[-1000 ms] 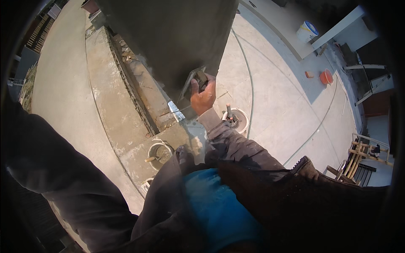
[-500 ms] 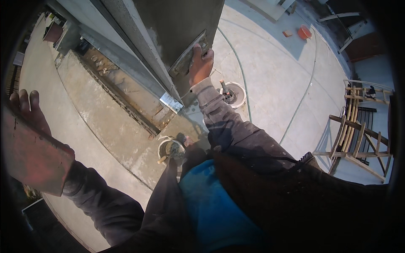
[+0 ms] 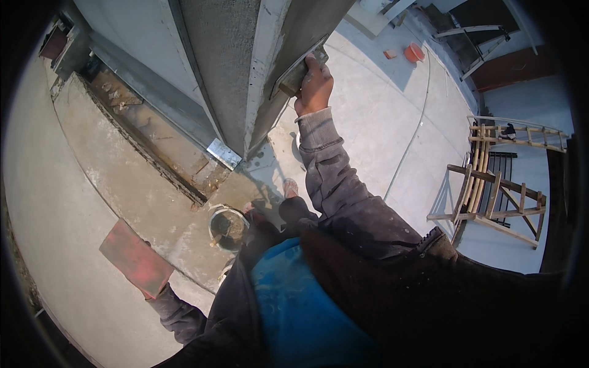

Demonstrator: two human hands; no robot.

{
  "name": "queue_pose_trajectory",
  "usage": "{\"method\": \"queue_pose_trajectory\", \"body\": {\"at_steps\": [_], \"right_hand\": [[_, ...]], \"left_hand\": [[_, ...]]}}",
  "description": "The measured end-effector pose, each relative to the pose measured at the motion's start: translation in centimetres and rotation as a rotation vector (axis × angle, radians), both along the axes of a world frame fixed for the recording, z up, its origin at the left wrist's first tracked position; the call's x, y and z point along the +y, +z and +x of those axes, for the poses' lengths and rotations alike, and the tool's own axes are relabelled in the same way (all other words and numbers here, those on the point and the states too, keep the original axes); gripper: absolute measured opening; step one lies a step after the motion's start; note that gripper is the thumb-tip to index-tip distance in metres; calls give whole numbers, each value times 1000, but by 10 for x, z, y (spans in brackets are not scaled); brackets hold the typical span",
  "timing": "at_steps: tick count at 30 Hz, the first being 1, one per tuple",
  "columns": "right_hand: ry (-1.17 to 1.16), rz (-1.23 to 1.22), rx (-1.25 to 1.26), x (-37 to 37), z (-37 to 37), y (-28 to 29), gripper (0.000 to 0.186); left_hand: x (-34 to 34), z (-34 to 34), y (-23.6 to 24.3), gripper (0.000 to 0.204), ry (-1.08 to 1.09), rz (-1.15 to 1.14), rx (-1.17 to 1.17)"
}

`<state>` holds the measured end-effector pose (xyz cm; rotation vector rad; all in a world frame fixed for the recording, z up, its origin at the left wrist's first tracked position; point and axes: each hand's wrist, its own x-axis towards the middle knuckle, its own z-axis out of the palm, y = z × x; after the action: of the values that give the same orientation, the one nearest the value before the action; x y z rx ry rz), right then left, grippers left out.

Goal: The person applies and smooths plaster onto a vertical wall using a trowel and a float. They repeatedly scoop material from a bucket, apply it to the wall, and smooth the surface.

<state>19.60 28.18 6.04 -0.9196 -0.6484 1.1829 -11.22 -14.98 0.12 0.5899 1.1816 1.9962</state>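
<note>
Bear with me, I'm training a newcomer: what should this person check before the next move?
1. Trowel gripped in the right hand: ok.
2. Trowel laid along the pillar: ok, as far as this angle shows.
3. Surface under the trowel smooth: cannot tell; the tool hides it.
4. Board held up by the left hand: ok, though the hand is mostly hidden behind it.
5. Mortar heaped on the board: not ok; none shows on its red face.
6. Left foot clear of the bucket: cannot tell; the foot is close by, in shadow.
</note>
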Motion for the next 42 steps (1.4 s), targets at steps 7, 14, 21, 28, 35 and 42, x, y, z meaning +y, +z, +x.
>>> {"method": "queue_pose_trajectory", "body": {"at_steps": [7, 14, 21, 28, 35, 42], "right_hand": [[60, 12, 32, 31, 23, 16, 30], [-8, 220, -160, -73, -35, 34, 38], [-125, 137, -302, 28, 35, 55, 34], [-65, 533, -471, -78, -36, 69, 50], [-257, 589, -500, 51, 33, 115, 44], [-125, 646, -522, -63, -27, 81, 45]], "left_hand": [[-22, -10, -34, 48, -26, 1, -105], [-9, -14, -55, 48, -93, 21, -115], [17, -4, -66, 49, -116, 50, -273], [13, -14, -50, 50, -83, 25, -188], [29, -1, -51, 50, -97, 54, -215], [35, 7, -47, 51, -70, 83, -190]]}}
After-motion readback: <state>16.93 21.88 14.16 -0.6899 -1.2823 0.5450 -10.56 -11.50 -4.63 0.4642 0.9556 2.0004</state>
